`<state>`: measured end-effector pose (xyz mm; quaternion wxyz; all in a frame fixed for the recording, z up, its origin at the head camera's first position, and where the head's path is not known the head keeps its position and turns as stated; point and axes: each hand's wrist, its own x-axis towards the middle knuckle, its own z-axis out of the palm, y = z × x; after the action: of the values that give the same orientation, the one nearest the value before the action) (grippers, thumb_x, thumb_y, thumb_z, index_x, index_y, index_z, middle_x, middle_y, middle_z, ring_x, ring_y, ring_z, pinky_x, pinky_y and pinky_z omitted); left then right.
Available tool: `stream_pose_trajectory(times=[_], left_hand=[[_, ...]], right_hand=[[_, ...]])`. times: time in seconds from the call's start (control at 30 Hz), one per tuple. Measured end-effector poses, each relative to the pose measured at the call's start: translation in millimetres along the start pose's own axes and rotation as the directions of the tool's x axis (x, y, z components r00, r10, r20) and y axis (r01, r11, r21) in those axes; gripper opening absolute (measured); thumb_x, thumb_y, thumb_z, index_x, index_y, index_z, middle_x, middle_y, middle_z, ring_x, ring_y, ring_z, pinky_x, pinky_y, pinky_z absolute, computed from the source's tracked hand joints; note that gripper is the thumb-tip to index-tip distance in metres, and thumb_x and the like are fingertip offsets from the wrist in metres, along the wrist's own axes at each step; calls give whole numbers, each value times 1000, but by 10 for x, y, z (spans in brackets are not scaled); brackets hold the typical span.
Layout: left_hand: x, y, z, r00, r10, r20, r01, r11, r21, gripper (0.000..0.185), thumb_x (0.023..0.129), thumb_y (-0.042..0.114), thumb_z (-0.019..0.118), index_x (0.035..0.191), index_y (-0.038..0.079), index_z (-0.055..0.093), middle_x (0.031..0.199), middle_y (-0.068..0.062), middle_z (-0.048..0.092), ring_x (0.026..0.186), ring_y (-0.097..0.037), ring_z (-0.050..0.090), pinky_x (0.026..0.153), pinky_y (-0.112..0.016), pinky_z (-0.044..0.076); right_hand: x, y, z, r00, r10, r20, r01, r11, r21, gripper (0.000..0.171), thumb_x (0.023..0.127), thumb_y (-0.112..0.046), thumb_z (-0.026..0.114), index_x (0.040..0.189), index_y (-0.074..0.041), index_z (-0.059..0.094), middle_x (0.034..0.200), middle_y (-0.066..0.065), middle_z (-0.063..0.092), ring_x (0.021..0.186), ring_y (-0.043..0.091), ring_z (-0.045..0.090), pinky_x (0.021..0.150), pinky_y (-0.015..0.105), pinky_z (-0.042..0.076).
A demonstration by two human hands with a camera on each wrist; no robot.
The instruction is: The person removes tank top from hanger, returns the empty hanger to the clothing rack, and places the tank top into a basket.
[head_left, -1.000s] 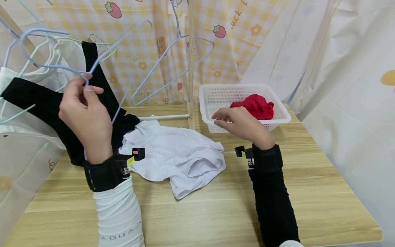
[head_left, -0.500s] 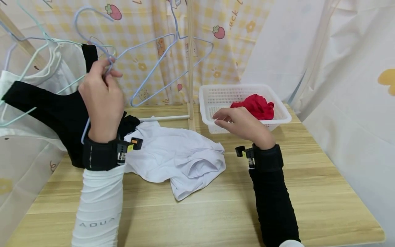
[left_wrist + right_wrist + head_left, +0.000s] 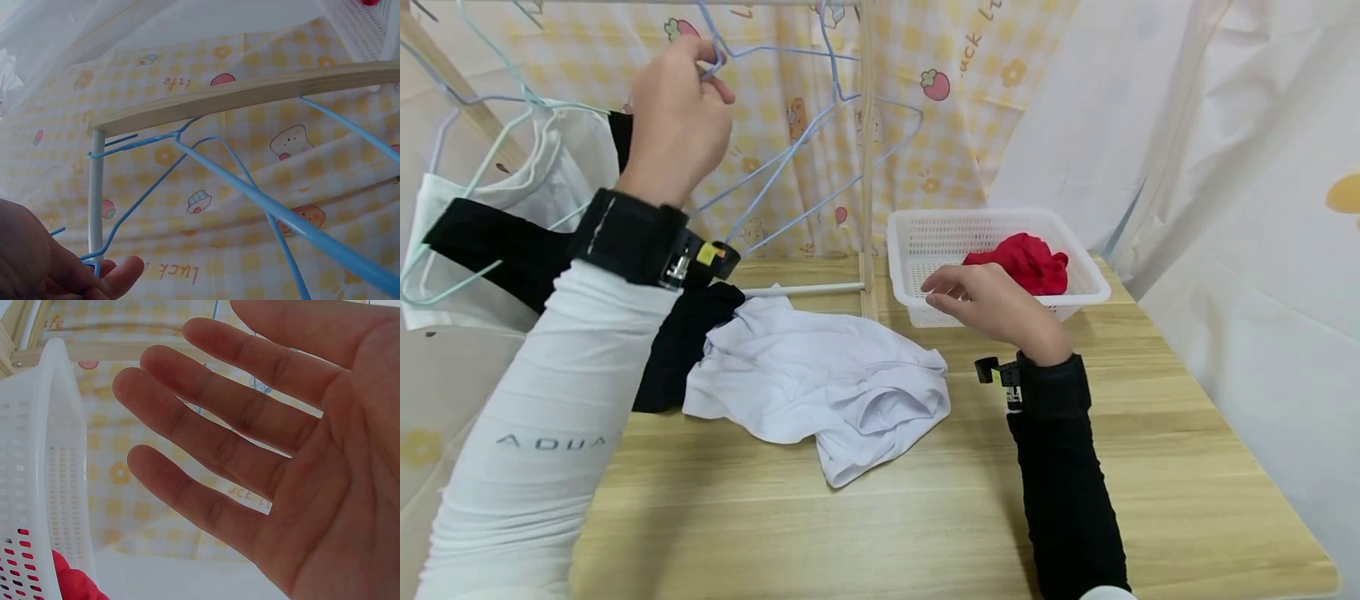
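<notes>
Plainly, a checked curtain [image 3: 767, 100] backs the wood-grain table [image 3: 850, 533]; left hand [image 3: 681, 117] pinches a hanger [image 3: 782, 49], right hand [image 3: 992, 304] relaxed

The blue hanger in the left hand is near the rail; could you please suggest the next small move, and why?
Probably ease the blue hanger down until it hangs from the rail: the left hand pinches it close beside the rail, and whether its weight already rests there is unclear.
</notes>
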<state>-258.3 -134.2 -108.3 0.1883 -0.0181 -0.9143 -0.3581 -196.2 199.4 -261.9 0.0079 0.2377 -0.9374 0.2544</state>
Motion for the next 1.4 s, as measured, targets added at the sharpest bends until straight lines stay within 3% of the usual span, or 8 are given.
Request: stream_pose_trajectory(times=[0.13, 0.23, 0.4, 0.57, 0.77, 1.03, 1.27, 1.4], left_hand=[[179, 112, 97, 997, -25, 74, 25, 1000, 3, 61, 107, 3, 33, 165, 18, 44, 100, 16, 58, 80, -5, 51, 64, -20, 43], [259, 158, 202, 994, -1, 110, -5, 998, 55, 59, 108, 8, 32, 167, 15, 41, 128, 2, 67, 97, -12, 58, 73, -22, 44], [296, 160, 343, 982, 43, 185, -61, 994, 91, 61, 108, 9, 28, 169, 7, 34, 172, -9, 42, 111, -24, 58, 75, -23, 44], [289, 114, 427, 970, 50, 236, -68, 995, 68, 58, 108, 13, 32, 165, 3, 40, 164, -14, 49, 90, -19, 54, 75, -26, 44], [284, 89, 454, 957, 44, 286, -68, 995, 75, 60, 111, 22, 32, 168, 2, 34, 170, -16, 43, 138, -30, 53, 115, -38, 46], [201, 128, 334, 933, 20, 361, -74, 988, 137, 66, 111, 27, 28, 174, 8, 17, 176, -14, 32, 141, -31, 50, 117, -43, 44], [-189, 330, 227, 978, 119, 172, -155, 964, 215, 64, 115, 32, 31, 174, 10, 17, 158, -18, 53, 91, -29, 59, 78, -36, 51], [-488, 399, 163, 973, 232, -1, -230, 966, 115, 55, 115, 28, 36, 168, 11, 37, 163, -12, 51, 119, -29, 60, 100, -37, 48]], right_hand=[[3, 3, 8, 1000, -5, 4, 5, 1000, -3, 26, 107, -18, 67, 130, -7, 76, 114, 11, 80, 103, 26, 75, 90, 45, 62], [8, 9, 16, 1000, -10, 0, 10, 1000, -9, 26, 107, -17, 67, 129, -7, 76, 114, 11, 80, 104, 26, 75, 90, 44, 62], [7, 2, 27, 1000, -14, -7, 14, 1000, -3, 25, 106, -16, 68, 128, -7, 76, 114, 11, 80, 103, 27, 75, 90, 45, 63], [20, 0, 37, 1000, -13, -14, 13, 1000, -4, 26, 106, -16, 69, 128, -7, 76, 114, 11, 80, 102, 27, 76, 90, 45, 63], [41, 3, 35, 1000, -21, -19, 21, 1000, -9, 25, 106, -16, 69, 128, -7, 76, 115, 12, 80, 102, 28, 76, 90, 45, 63], [37, 26, 28, 999, -34, -19, 34, 999, -12, 25, 106, -16, 68, 128, -6, 76, 116, 12, 80, 104, 27, 76, 90, 45, 63], [40, 40, 22, 999, -40, -17, 40, 999, -6, 25, 106, -16, 68, 128, -6, 76, 118, 12, 80, 105, 28, 76, 90, 45, 63], [57, 29, 27, 999, -48, -9, 48, 999, 3, 27, 107, -17, 68, 129, -5, 76, 121, 13, 79, 108, 29, 76, 91, 46, 63]])
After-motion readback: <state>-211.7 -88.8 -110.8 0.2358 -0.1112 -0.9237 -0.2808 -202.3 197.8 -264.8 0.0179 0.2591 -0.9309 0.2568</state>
